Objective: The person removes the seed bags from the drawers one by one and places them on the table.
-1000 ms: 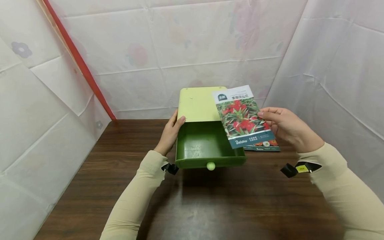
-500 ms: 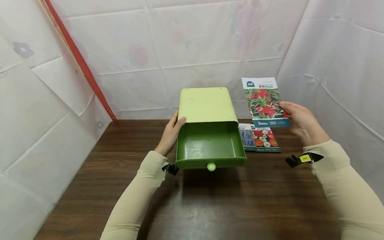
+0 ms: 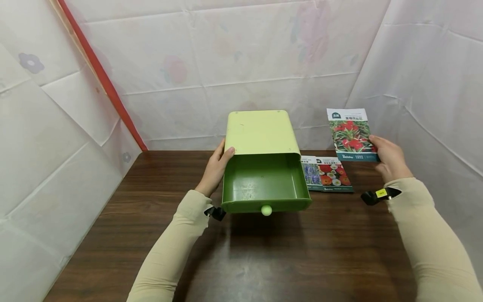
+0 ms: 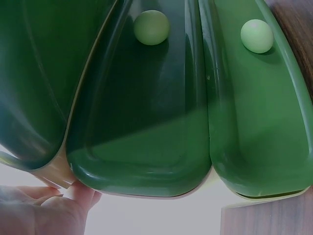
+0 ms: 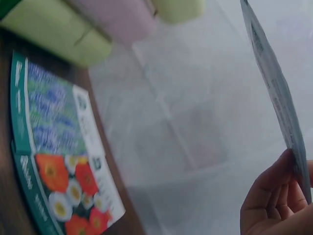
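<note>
A flower seed packet (image 3: 352, 138) with red blossoms and a dark teal band is pinched by my right hand (image 3: 390, 157) above the table's right side. In the right wrist view it appears nearly edge-on, with thumb and fingers (image 5: 276, 196) at its lower end. Two more packets lie overlapping on the table: one with purple flowers (image 3: 312, 174), another with orange and white flowers (image 3: 335, 176). My left hand (image 3: 215, 167) grips the left side of a drawer cabinet (image 3: 260, 132), thumb at its top front corner. Its top drawer (image 3: 264, 180) stands pulled out, nothing visible inside.
Below the top drawer, two closed green drawer fronts (image 4: 142, 112) with round knobs (image 4: 151, 28) show in the left wrist view. A brown wooden table (image 3: 264, 260) carries everything. Pale printed sheeting (image 3: 181, 50) surrounds it at the back and sides; a red strip (image 3: 102, 79) runs up the left.
My right hand has carried the red-flower packet from over the drawer to the right, uncovering the two lying packets. It dipped slightly in the last half second. My left hand has stayed put.
</note>
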`<action>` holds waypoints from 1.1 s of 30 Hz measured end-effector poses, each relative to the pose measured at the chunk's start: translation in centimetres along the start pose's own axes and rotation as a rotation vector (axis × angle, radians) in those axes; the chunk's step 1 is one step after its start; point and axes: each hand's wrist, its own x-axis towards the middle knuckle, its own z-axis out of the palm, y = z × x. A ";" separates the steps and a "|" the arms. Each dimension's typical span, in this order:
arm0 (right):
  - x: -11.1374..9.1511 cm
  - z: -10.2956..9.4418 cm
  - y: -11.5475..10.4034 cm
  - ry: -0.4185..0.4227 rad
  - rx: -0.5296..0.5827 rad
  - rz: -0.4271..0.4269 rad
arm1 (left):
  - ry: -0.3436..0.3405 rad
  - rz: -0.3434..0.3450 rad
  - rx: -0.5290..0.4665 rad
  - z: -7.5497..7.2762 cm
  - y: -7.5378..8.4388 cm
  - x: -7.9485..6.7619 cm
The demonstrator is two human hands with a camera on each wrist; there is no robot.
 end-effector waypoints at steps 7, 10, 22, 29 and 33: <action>2.6 -2.6 1.8 0.224 -0.117 0.017 | -0.001 0.001 -0.001 0.0 0.0 0.0; 3.4 -3.5 2.6 0.285 -0.160 0.023 | 0.003 0.005 0.006 0.0 0.0 0.1; 4.4 -6.9 5.4 0.430 -0.214 0.020 | -0.002 -0.008 0.001 0.1 -0.1 0.1; 4.5 -8.3 6.8 0.453 -0.223 0.032 | -0.003 -0.010 -0.003 0.1 -0.2 0.1; 4.5 -8.3 7.3 0.494 -0.239 0.033 | -0.002 -0.002 0.002 0.1 -0.1 0.2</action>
